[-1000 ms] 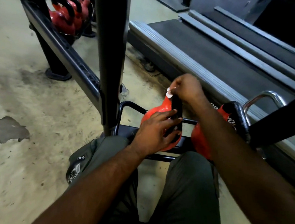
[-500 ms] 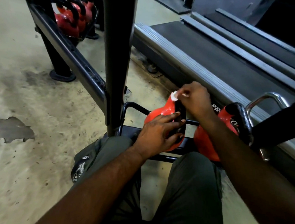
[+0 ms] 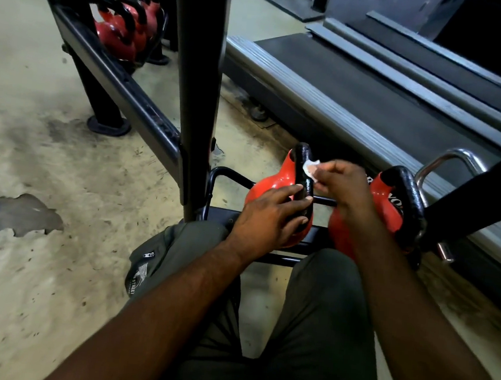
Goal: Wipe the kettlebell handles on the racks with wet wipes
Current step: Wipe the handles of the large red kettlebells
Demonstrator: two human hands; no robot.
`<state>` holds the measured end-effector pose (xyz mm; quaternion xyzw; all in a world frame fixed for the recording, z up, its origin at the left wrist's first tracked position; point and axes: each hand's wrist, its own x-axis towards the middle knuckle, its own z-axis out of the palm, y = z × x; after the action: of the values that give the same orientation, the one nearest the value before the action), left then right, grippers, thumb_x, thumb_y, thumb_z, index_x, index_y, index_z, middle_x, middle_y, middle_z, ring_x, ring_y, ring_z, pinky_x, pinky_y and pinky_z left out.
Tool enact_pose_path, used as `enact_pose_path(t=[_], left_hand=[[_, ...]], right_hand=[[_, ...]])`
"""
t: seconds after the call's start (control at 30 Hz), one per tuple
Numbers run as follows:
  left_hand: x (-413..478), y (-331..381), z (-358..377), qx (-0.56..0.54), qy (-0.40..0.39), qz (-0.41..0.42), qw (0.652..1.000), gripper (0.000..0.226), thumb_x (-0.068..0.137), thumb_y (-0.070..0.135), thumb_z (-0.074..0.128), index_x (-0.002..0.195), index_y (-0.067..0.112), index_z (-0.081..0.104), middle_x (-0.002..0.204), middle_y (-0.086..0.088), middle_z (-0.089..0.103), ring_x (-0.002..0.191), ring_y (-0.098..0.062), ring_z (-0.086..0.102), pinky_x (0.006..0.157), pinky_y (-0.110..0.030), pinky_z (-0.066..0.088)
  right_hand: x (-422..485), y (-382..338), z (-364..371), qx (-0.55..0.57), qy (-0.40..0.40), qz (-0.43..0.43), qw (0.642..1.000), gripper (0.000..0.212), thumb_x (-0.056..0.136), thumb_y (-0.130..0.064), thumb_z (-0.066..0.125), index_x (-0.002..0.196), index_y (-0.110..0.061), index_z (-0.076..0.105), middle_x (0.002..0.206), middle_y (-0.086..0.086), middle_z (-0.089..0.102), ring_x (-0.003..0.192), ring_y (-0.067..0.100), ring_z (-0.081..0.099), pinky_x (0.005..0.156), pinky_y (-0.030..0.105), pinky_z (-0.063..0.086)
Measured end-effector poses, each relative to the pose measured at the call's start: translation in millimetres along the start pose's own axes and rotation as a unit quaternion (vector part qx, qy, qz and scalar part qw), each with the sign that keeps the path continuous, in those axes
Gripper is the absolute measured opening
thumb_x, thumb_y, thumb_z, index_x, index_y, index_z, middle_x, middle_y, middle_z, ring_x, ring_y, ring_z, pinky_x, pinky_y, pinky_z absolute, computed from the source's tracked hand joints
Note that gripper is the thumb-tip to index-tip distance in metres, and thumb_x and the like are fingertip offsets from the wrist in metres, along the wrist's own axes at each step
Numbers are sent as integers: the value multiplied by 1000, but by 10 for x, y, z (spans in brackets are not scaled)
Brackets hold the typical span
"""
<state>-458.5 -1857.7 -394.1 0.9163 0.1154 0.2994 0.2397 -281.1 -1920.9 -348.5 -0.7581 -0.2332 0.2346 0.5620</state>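
Left hand (image 3: 271, 219) spread flat on the left kettlebell (image 3: 269, 187), bracing it; right hand (image 3: 342, 182) pinches wet wipe (image 3: 310, 167) against its handle (image 3: 305, 176), probably mid-wipe.

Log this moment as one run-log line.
left hand: flat on red kettlebell | right hand: pinches wet wipe against its black handle | stage: wipe on handle
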Motion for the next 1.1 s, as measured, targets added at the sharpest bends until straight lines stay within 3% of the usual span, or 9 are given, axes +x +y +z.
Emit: enact_pose_path(t=[0.2,0.37,0.47,0.57,0.63,0.73,0.8,0.97,1.1], left_hand=[[-126,56,35,33,-13,17,999,37,91,28,66,127,24,63,137,-6,54,112,-25,59,82,-39,56],[-153,48,33,35,-19,19,999,40,91,27,65,131,25,61,135,-6,53,112,-25,58,82,-41,56],[-144,37,33,26,-19,21,999,39,91,27,65,130,25,62,135,-5,53,114,-24,57,83,-40,56],[-137,11,49,18,-14,17,1000,38,90,25,67,128,25,62,135,-4,52,115,-23,57,82,-40,57],[-150,12,57,5,-20,10,1000,39,90,25,67,128,27,61,137,-3,50,118,-21,57,84,-42,58],[-143,27,57,-16,-12,2,1000,37,92,24,66,128,25,63,134,-3,53,115,-20,59,82,-42,58],[-140,28,43,-16,-14,3,1000,38,92,24,65,129,25,62,135,-4,53,114,-21,60,82,-42,59],[-273,123,-32,-28,-18,-5,999,43,92,23,64,135,21,57,144,-3,49,121,-21,57,91,-39,56],[-416,235,-7,-58,-32,-34,997,50,93,23,62,141,19,52,154,-1,41,130,-22,52,102,-35,46]], right_hand=[[403,-598,505,-560,-43,-181,807,8,80,-15,71,87,-13,74,94,9,67,92,26,66,81,30,49],[153,-517,745,-723,-44,-239,647,24,90,-17,57,110,-10,67,115,10,61,107,29,54,90,40,44],[35,-346,491,-638,-41,-295,710,18,82,-23,64,95,-15,73,102,9,61,99,29,57,82,36,44],[-81,-137,156,-376,26,-275,885,7,79,-26,71,82,-25,77,83,0,65,79,15,61,69,27,44],[-153,-50,76,-108,41,-152,982,9,82,-15,71,82,-23,75,78,-6,71,72,5,64,67,20,47],[-113,88,136,238,26,70,968,13,92,-2,59,86,-13,64,69,-3,71,59,5,65,57,18,52],[-79,194,179,325,15,135,936,13,97,-5,53,88,-13,59,64,-1,69,55,8,65,55,22,55],[-384,289,73,265,6,114,957,16,94,-4,58,81,-14,60,61,-3,66,57,10,61,59,21,53],[-259,1,39,-151,42,-119,980,6,78,-20,77,75,-19,72,77,0,71,72,15,65,71,30,50]])
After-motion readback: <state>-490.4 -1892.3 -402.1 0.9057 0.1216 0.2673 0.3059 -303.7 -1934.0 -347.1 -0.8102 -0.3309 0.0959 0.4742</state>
